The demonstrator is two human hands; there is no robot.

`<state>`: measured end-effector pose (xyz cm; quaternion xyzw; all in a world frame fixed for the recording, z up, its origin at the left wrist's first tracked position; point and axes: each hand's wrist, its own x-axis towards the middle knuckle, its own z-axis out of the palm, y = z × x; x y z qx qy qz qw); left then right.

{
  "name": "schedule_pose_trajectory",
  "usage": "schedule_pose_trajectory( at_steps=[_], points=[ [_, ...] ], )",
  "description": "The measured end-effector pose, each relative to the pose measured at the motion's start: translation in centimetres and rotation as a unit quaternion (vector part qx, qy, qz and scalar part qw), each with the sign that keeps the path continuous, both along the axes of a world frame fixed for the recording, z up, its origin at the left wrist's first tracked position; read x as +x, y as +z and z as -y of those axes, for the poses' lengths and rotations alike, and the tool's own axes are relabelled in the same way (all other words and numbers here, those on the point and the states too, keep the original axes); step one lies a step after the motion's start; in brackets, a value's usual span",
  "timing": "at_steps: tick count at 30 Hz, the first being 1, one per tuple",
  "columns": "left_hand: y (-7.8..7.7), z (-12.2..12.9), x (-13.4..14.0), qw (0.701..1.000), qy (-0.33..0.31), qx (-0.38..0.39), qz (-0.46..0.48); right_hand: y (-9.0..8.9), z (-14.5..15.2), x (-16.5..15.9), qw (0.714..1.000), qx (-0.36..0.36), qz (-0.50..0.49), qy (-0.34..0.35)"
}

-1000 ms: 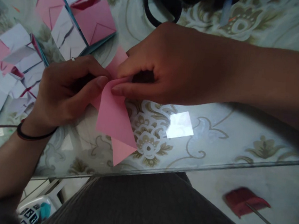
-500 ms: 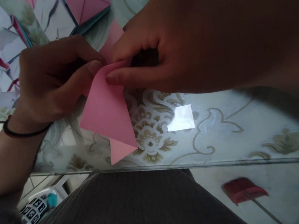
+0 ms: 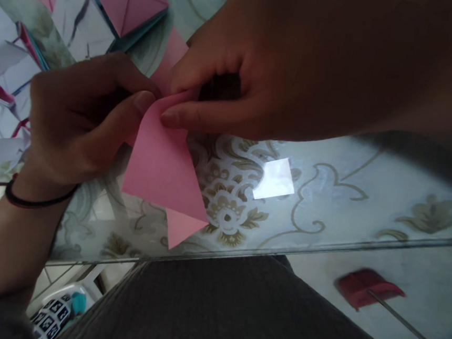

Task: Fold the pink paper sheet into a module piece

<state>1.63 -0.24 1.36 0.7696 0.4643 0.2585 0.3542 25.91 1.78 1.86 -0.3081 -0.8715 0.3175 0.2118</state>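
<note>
A sheet of pink paper (image 3: 166,169), partly folded, is held just above the table between both hands. My left hand (image 3: 84,115) pinches its left edge with thumb and forefinger; a dark band circles that wrist. From the other side, my right hand (image 3: 234,80) grips the upper middle of the paper, thumb on the near face, bending it into a curved ridge. One wide flap hangs toward the table's front edge, with a paler pink corner showing beneath it. Another pale part sticks up behind the hands. The fold under the fingers is hidden.
Folded pink and white paper pieces (image 3: 85,14) lie at the upper left. The table (image 3: 326,199) has a glossy floral cover, its front edge close to my dark-clothed lap (image 3: 214,305). A red dustpan-like object (image 3: 369,290) with a thin rod stands on the floor at right.
Almost nothing differs. The lower left corner of the hanging pink flap has shifted very slightly right; both hands keep their hold.
</note>
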Motion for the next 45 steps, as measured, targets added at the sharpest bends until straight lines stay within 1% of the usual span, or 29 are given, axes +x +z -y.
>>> schedule_pose_trajectory(
  at_steps=[2, 4, 6, 8, 10, 11, 13, 14, 17, 19, 20, 22, 23, 25, 26, 29, 30, 37, 45],
  points=[
    [-0.3, -0.2, -0.3, 0.999, -0.038, 0.037, -0.008, 0.0, 0.1, -0.1, 1.000, -0.002, 0.016, 0.004],
    [-0.6, -0.5, -0.6, 0.996, -0.082, 0.044, -0.017, 0.1, 0.1, -0.1, 0.999, 0.007, 0.036, 0.004],
    [-0.8, -0.8, -0.8, 0.995, -0.073, 0.072, 0.010, 0.1, 0.0, -0.1, 0.995, 0.012, 0.099, 0.000],
    [-0.9, -0.9, -0.8, 0.994, -0.084, 0.068, 0.007, 0.1, 0.0, 0.0, 0.986, 0.025, 0.162, 0.006],
    [-0.8, -0.8, -0.7, 0.993, -0.088, 0.076, -0.017, 0.2, 0.0, -0.1, 0.979, 0.035, 0.199, -0.010],
    [-0.8, -0.8, -0.7, 0.993, -0.086, 0.086, -0.008, 0.2, 0.0, -0.1, 0.979, 0.036, 0.203, -0.005],
    [-0.8, -0.8, -0.7, 0.993, -0.085, 0.082, -0.007, 0.2, 0.0, -0.3, 0.978, 0.034, 0.204, -0.011],
    [-0.8, -0.7, -0.7, 0.993, -0.085, 0.078, -0.003, 0.2, 0.1, -0.4, 0.980, 0.035, 0.195, -0.003],
    [-0.7, -0.7, -0.7, 0.994, -0.084, 0.066, -0.001, 0.2, 0.1, -0.5, 0.981, 0.026, 0.194, -0.008],
    [-0.5, -0.7, -0.6, 0.994, -0.085, 0.068, 0.008, 0.2, 0.1, -0.4, 0.984, 0.005, 0.178, 0.001],
    [-0.3, -0.6, -0.5, 0.994, -0.099, 0.052, 0.005, 0.1, 0.0, -0.4, 0.988, 0.002, 0.153, 0.003],
    [0.0, -0.5, -0.3, 0.996, -0.078, 0.031, 0.000, -0.1, -0.1, -0.2, 0.996, -0.013, 0.081, 0.043],
    [0.2, -0.5, -0.3, 0.996, -0.084, 0.025, -0.004, -0.3, -0.2, -0.1, 0.997, -0.022, 0.062, 0.050],
    [0.4, -0.4, -0.3, 0.993, -0.105, 0.051, -0.006, -0.7, -0.3, -0.1, 0.997, -0.035, 0.040, 0.048],
    [0.5, -0.5, -0.4, 0.992, -0.116, 0.051, -0.014, -0.8, -0.3, 0.0, 0.998, -0.043, 0.032, 0.046],
    [0.5, -0.6, -0.6, 0.991, -0.120, 0.047, -0.024, -1.2, -0.4, -0.1, 0.996, -0.059, 0.021, 0.058],
    [0.5, -0.7, -0.7, 0.989, -0.137, 0.052, -0.016, -1.2, -0.4, -0.1, 0.996, -0.064, 0.017, 0.060],
    [0.8, -0.9, -0.5, 0.987, -0.147, 0.061, -0.018, -1.2, -0.4, 0.0, 0.994, -0.083, -0.004, 0.076],
    [0.6, -0.5, -0.9, 0.992, -0.118, 0.022, -0.034, -0.9, -0.3, -0.1, 0.994, -0.088, -0.004, 0.069]
  ],
)
